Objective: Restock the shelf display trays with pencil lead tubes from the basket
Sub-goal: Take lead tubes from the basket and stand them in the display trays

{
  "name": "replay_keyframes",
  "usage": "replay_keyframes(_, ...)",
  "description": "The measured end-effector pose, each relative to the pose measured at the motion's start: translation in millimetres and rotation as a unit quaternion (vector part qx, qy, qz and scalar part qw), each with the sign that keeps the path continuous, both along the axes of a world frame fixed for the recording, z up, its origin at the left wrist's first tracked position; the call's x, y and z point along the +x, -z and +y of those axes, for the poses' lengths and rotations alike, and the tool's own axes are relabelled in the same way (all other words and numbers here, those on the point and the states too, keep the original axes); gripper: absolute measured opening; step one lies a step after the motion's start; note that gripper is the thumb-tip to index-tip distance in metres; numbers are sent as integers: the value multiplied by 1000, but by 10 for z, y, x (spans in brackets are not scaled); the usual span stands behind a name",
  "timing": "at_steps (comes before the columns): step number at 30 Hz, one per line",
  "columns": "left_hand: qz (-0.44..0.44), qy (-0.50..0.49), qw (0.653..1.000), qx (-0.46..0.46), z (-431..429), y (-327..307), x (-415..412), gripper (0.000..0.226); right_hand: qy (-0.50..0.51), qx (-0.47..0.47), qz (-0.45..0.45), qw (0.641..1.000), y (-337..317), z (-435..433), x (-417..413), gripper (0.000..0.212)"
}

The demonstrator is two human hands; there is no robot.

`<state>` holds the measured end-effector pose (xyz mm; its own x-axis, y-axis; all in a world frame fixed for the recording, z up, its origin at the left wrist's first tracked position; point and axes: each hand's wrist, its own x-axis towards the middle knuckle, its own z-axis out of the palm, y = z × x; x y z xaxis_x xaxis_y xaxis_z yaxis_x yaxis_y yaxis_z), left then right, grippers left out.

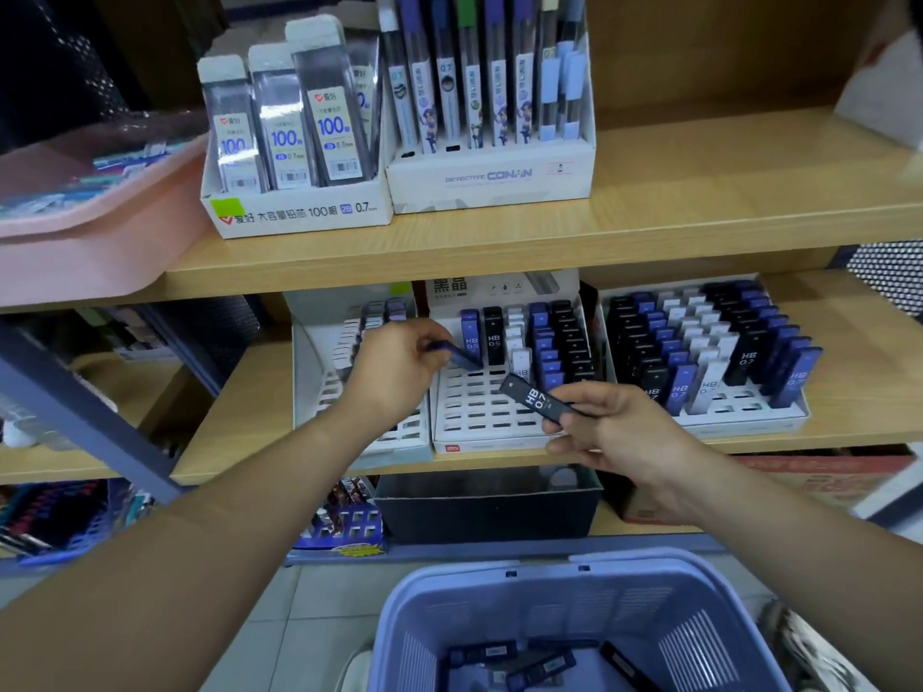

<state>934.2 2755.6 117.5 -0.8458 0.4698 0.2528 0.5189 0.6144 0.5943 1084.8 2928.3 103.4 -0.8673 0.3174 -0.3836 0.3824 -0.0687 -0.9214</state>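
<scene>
Left forearm runs up from the lower left, wrist about straight. Left hand (399,372) sits in front of the left tray (312,372), fingers curled round a blue tube (462,359). The tube is tilted, its far end down at the back rows of the middle tray (474,417), just beside the upright blue tube marked HB 0.5 (470,342). I can't tell whether it is in a slot.

Right forearm comes in from the lower right. Right hand (614,432) is in front of the middle tray's right corner, thumb and fingers pinching a black tube (537,399) marked HB 0.7. It is held slanted above the tray's open grid and touches no slot.

The right tray (739,422) is mostly full of upright tubes.

The blue basket (499,586) is low in the middle, below both hands, with loose tubes (487,654) lying flat in its bottom.
</scene>
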Motion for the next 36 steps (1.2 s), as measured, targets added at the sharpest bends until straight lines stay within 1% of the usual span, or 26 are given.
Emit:
replay_keyframes(2, 38, 3, 999, -21, 86, 42, -19, 15, -5, 5, -3, 1000, -30, 50, 16, 23)
replay_keyframes(5, 66, 17, 996, -54, 129, 91, -52, 17, -9, -5, -1, 1000, -57, 69, 23, 24)
replay_keyframes(9, 71, 27, 995, -69, 152, 131, -82, 19, -12, -20, -1, 1000, -41, 74, 35, 24)
replay_keyframes(13, 83, 53, 989, -112, 180, 112, -127, 23, -9, -28, -2, 1000, -42, 108, 67, 24)
replay_keyframes(18, 82, 55, 984, -151, 204, 117, -188, 20, -2, -41, 0, 999, -39, 129, 104, 20)
replay_keyframes(19, 80, 46, 984, -150, 225, 114, -198, 21, 0, -43, 1, 999, -37, 131, 107, 20)
replay_keyframes(21, 54, 18, 992, -115, 272, 94, -203, 22, 6, -50, 2, 999, -34, 139, 109, 20)
replay_keyframes(23, 35, 1, 996, -77, 317, 105, -230, 16, 11, -59, 4, 998, -35, 148, 108, 19)
replay_keyframes(24, 35, 0, 996, -77, 335, 119, -244, 15, 13, -65, 6, 998, -38, 152, 104, 19)
replay_keyframes(31, 92, 20, 984, -148, 422, 114, -271, 27, 16, -77, 9, 997, -68, 140, 85, 19)
replay_keyframes(33, 98, 24, 983, -151, 410, 104, -263, 27, 17, -72, 9, 997, -68, 125, 75, 19)
replay_keyframes(35, 74, 12, 992, -105, 399, 44, -191, 25, 12, -58, 11, 998, -71, 118, 64, 17)
replay_keyframes(36, 18, 1, 998, -54, 395, -23, -134, 23, 9, -49, 12, 999, -74, 114, 61, 17)
